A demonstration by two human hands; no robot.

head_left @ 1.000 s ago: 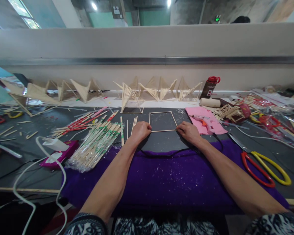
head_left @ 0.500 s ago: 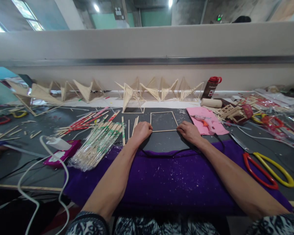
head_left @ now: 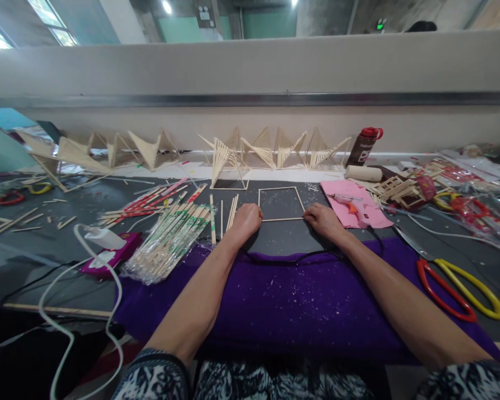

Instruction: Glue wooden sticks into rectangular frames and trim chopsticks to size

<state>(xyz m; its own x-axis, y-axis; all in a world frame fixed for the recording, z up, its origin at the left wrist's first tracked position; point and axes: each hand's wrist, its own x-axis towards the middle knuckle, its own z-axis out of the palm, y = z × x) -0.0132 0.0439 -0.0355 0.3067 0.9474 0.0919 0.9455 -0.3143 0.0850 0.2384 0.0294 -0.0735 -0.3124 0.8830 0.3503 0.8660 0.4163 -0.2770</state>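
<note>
A square frame of thin wooden sticks (head_left: 282,220) lies flat on the dark grey table between my hands. My left hand (head_left: 248,220) is closed at its near left corner, fingers pinched together. At the near right corner my right hand (head_left: 320,219) pinches the frame in the same way. Just left of my left hand lie a few loose sticks (head_left: 232,211). Right of my right hand, a hot glue gun (head_left: 353,205) rests on a pink cloth (head_left: 373,214).
Stick models (head_left: 223,161) stand along the back wall near a dark bottle (head_left: 364,147). Bagged chopsticks (head_left: 166,244) and a magenta power strip (head_left: 108,261) with a white cable lie left. Large scissors (head_left: 445,291) lie right, partly on the purple cloth (head_left: 294,311).
The camera view has shifted slightly. My hands stay at the two near corners of the frame, which keeps its place on the table. The other person's hand at far left has nearly left view.
</note>
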